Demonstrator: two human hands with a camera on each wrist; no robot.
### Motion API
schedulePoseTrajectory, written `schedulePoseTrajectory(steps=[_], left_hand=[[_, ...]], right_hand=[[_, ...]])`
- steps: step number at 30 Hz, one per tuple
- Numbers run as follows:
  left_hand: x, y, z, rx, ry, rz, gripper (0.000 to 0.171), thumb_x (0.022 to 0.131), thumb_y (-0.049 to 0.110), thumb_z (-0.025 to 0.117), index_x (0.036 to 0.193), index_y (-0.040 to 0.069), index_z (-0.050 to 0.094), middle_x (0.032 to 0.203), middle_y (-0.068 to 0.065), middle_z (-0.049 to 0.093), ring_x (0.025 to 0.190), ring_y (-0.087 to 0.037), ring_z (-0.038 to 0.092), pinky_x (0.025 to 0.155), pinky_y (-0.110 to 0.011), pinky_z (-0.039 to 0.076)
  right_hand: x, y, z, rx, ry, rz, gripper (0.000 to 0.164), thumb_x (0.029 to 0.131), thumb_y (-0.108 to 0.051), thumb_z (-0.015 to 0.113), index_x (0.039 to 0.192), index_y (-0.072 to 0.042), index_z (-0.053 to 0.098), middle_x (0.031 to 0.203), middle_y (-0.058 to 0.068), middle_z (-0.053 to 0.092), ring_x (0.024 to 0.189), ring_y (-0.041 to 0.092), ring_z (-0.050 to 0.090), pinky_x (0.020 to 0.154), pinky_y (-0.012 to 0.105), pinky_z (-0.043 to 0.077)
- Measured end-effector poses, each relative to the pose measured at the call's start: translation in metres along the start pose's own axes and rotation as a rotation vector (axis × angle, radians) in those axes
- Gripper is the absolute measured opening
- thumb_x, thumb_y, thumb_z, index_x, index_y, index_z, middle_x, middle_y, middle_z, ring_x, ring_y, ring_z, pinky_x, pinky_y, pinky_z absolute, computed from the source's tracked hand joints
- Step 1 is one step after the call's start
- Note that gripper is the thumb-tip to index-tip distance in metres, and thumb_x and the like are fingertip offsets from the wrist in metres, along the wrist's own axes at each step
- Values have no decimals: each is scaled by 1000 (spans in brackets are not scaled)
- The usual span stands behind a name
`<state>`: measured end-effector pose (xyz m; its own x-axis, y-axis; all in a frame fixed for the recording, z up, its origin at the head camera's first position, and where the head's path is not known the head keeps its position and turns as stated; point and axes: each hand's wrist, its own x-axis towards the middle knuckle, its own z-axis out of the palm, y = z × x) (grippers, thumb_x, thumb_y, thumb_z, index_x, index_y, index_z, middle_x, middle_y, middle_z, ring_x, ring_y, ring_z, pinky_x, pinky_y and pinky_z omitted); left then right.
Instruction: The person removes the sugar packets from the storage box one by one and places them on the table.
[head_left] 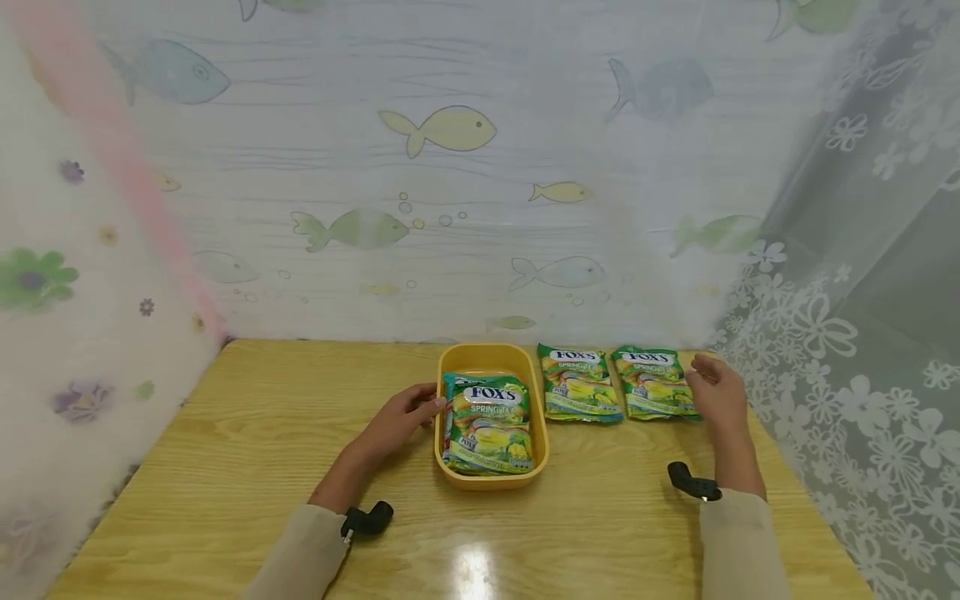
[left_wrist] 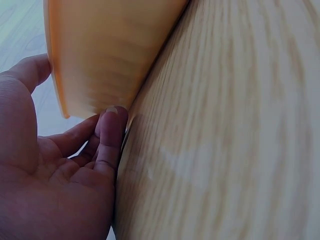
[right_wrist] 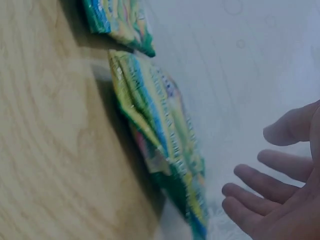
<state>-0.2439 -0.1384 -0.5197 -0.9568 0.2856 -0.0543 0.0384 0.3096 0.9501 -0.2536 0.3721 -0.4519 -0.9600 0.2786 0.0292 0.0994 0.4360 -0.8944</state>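
Observation:
A yellow rectangular tub [head_left: 491,482] stands on the table with green FOX'S Spring Tea candy bags [head_left: 491,425] stacked in it. My left hand [head_left: 408,417] rests against the tub's left side. In the left wrist view, the thumb of that hand [left_wrist: 60,165] touches the rim of the tub [left_wrist: 110,55], while loosely bent fingers lie low by its outer wall. Two more candy bags lie to the right of the tub, a nearer one [head_left: 580,385] and a far right one [head_left: 654,385]. Beside the latter hovers my right hand [head_left: 718,396], fingers spread and apart from the bag [right_wrist: 160,125].
The light wooden table [head_left: 300,433] extends left and in front of the tub. A fish-printed curtain [head_left: 457,208] hangs along its back edge, and a lace curtain [head_left: 847,375] at the right. Each wrist wears a small black camera mount [head_left: 367,518].

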Motion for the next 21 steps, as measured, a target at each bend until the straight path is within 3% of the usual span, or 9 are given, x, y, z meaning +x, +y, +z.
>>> schedulePoseTrajectory(steps=[7,12,21], left_hand=[[-5,0,-3,0,-1,-9,66,107,50,60,158,11,48,142,-10,62,118,-22,63,104,-45,52],[-3,-1,-1,-13,-6,-2,66,107,50,60,158,10,47,142,-10,61,118,-22,63,103,-43,52],[0,3,0,-3,-5,8,67,107,51,60,159,10,47,140,-9,61,117,-21,63,101,-42,52]], right_hand=[[-9,-16,7,15,-15,-96,56,114,-19,48,165,0,33,164,28,38,150,49,37,116,57,40],[-11,-27,7,-34,-38,-174,56,115,-26,47,164,-1,35,160,27,45,147,47,42,109,54,43],[-17,-52,10,-96,-87,-295,54,114,-23,49,162,1,38,151,30,51,141,51,47,104,53,46]])
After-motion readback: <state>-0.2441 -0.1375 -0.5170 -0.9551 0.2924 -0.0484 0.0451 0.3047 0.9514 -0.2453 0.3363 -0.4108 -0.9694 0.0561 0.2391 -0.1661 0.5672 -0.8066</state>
